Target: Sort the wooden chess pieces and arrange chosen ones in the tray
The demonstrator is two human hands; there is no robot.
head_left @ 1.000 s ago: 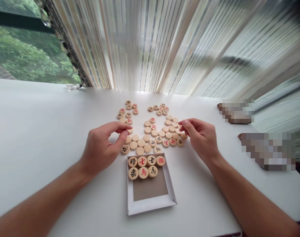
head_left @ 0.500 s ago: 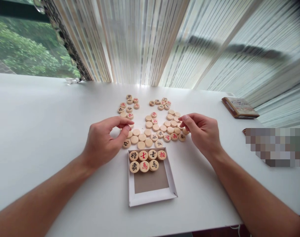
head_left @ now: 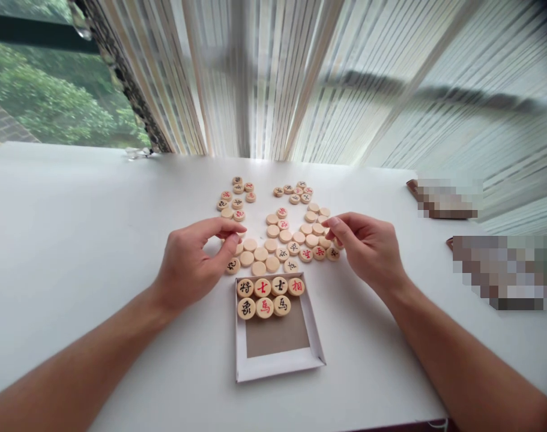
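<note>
My left hand (head_left: 205, 252) hovers at the left side of the loose Chinese chess pieces (head_left: 260, 254), thumb and index finger slightly apart with nothing seen between them. At the right side of the pieces is my right hand (head_left: 363, 243), its fingers loosely curled and the thumb near the fingertips; no piece shows in it. Several pieces lie face down, others show red or black characters. Nearest me stands a shallow white box (head_left: 282, 367) with a brown bottom. Two rows of pieces sit in it, among them a red horse piece (head_left: 265, 308) and a black horse piece (head_left: 282, 306).
The white table (head_left: 75, 240) runs back to a striped curtain (head_left: 237, 78) and a window at the left. Two flat, box-like objects, partly blurred out, lie at the right: a brown one (head_left: 442, 207) farther back and another (head_left: 502, 270) nearer.
The view has tilted slightly, so things sit a little lower. Both hands keep nearly the same places above the pieces. The pieces in the box are unchanged.
</note>
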